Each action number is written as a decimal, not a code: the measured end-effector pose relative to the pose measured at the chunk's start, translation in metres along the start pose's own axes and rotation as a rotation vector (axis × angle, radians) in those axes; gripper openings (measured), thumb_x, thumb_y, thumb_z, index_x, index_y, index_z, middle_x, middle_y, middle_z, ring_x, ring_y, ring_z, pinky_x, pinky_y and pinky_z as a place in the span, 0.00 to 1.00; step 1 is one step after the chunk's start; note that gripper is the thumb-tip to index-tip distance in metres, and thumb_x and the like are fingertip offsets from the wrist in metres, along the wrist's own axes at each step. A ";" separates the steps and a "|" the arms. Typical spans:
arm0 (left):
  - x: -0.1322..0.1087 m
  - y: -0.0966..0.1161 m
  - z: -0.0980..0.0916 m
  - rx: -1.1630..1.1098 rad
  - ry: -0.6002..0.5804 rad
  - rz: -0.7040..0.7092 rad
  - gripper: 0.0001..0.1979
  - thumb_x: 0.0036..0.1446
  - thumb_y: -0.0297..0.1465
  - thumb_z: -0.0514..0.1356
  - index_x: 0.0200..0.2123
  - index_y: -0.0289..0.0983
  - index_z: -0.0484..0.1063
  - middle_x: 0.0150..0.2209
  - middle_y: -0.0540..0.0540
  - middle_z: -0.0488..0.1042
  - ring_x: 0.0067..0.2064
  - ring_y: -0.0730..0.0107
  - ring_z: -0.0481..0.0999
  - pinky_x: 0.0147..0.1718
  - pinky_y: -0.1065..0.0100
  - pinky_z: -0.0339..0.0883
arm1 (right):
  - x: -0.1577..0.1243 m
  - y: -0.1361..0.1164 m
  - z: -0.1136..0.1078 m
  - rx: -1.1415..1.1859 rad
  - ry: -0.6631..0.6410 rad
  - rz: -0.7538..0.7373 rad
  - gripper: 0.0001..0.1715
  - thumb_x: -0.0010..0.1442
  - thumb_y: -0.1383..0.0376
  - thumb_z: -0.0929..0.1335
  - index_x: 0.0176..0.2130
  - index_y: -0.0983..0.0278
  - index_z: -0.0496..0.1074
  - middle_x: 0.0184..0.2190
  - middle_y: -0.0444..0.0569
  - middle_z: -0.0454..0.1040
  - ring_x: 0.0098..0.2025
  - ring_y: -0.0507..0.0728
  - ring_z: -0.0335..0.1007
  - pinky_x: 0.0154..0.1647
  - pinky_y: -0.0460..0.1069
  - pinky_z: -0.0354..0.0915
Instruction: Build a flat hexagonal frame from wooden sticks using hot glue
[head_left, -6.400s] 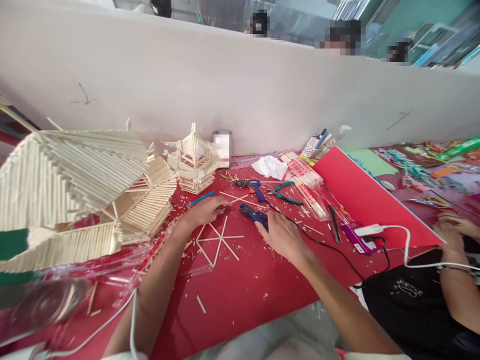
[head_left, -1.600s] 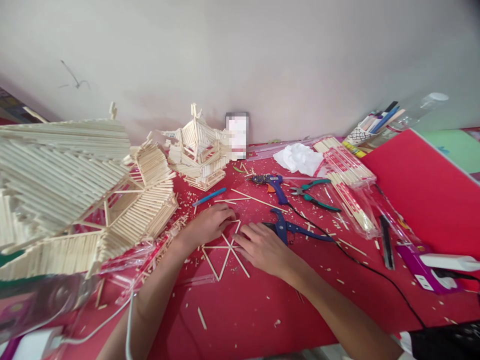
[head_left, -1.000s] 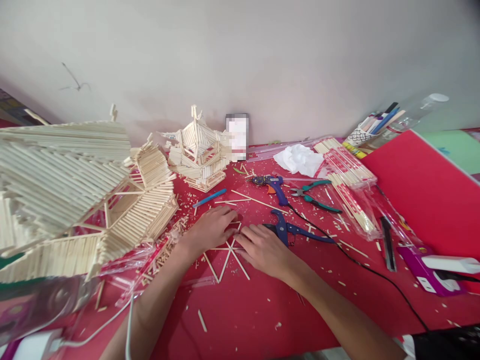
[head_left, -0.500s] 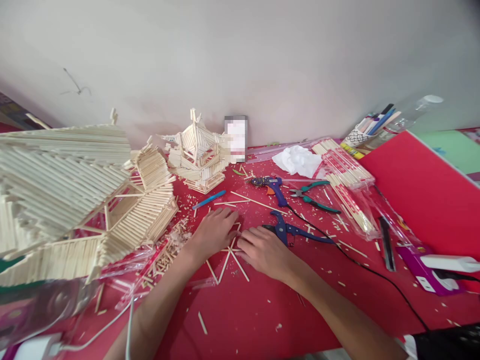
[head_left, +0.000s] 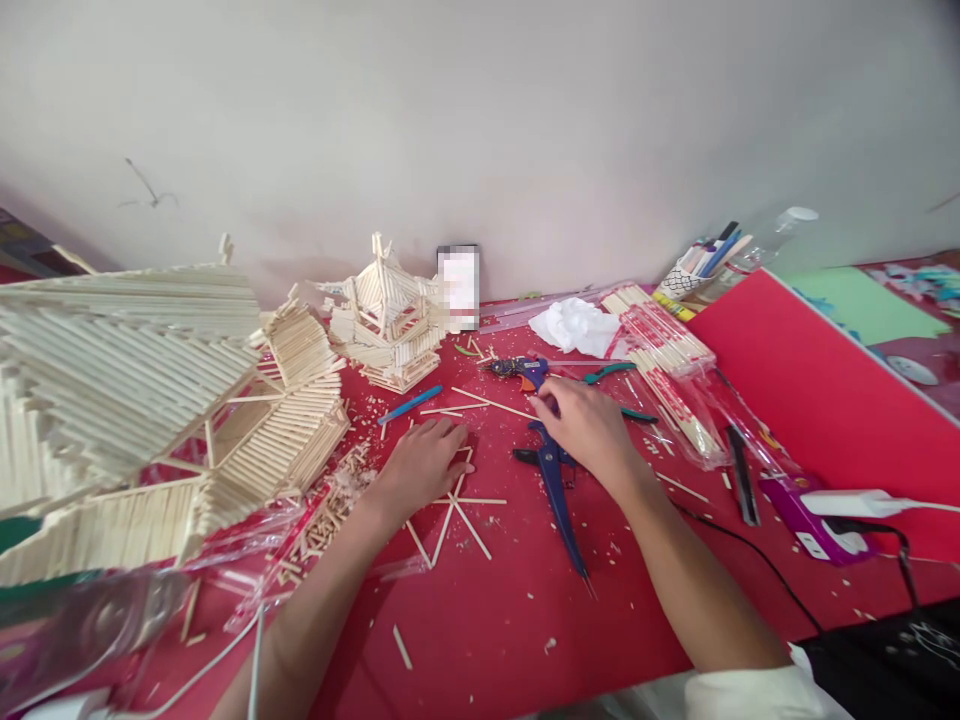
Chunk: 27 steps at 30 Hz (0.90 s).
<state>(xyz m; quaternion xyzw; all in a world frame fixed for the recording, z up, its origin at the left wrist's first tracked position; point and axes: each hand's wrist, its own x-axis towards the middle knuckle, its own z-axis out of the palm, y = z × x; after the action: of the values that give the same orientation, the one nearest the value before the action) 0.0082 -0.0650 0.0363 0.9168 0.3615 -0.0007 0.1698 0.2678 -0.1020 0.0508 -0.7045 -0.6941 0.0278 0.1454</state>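
Note:
Thin wooden sticks (head_left: 474, 535) form a spoked frame flat on the red tabletop. My left hand (head_left: 424, 465) rests over its upper left part, fingers curled with thumb and fingertips closed at a short stick. At the right, my right hand (head_left: 589, 425) has its fingers closed around the handle of a purple hot glue gun (head_left: 525, 370), whose nozzle points left. Just below that hand lies a blue-handled cutter (head_left: 559, 500), angled toward the front edge. Green-handled pliers (head_left: 611, 372) are partly covered by the right hand.
Stick-built pagoda models (head_left: 397, 320) and a large stick roof (head_left: 120, 360) fill the left. A phone (head_left: 457, 290) leans on the wall. Packs of sticks (head_left: 664, 350), a tissue (head_left: 574, 327), a red board (head_left: 825, 400) and a power strip (head_left: 814, 515) stand right. A blue pen (head_left: 410, 404) lies behind.
My right hand has left the stick frame and moved right and back onto the glue gun. The cutter has swung round, its handles now toward the front. My left hand stays at the frame.

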 end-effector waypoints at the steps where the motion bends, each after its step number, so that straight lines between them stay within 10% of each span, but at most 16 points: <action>1: 0.000 0.000 -0.001 0.002 -0.007 -0.003 0.16 0.65 0.37 0.65 0.51 0.37 0.71 0.51 0.37 0.76 0.55 0.49 0.75 0.53 0.53 0.69 | 0.005 0.004 0.000 -0.046 -0.012 0.065 0.10 0.71 0.60 0.66 0.43 0.63 0.74 0.40 0.53 0.81 0.41 0.62 0.77 0.38 0.50 0.63; 14: 0.000 0.004 -0.008 -0.007 -0.056 -0.050 0.15 0.65 0.37 0.64 0.52 0.37 0.72 0.54 0.38 0.75 0.56 0.49 0.75 0.55 0.53 0.69 | 0.031 0.020 0.013 -0.124 -0.248 0.223 0.20 0.75 0.55 0.60 0.52 0.69 0.67 0.48 0.70 0.79 0.53 0.72 0.78 0.49 0.56 0.67; 22: 0.001 0.002 -0.007 -0.011 -0.060 -0.045 0.15 0.66 0.38 0.64 0.51 0.36 0.72 0.52 0.39 0.76 0.56 0.51 0.75 0.55 0.55 0.69 | 0.000 0.038 0.007 0.816 -0.042 0.036 0.21 0.71 0.47 0.63 0.51 0.59 0.63 0.47 0.56 0.81 0.53 0.64 0.78 0.56 0.58 0.70; 27: 0.001 0.000 -0.004 -0.026 -0.047 -0.032 0.15 0.66 0.38 0.64 0.51 0.36 0.71 0.52 0.40 0.76 0.55 0.51 0.75 0.54 0.56 0.69 | -0.011 0.040 0.010 1.015 -0.049 0.061 0.30 0.61 0.44 0.73 0.54 0.58 0.69 0.53 0.55 0.79 0.54 0.65 0.77 0.55 0.58 0.73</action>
<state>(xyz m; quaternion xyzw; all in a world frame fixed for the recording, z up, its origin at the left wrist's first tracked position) 0.0084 -0.0628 0.0404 0.9084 0.3718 -0.0204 0.1903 0.3039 -0.1109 0.0299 -0.5642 -0.5752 0.3825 0.4522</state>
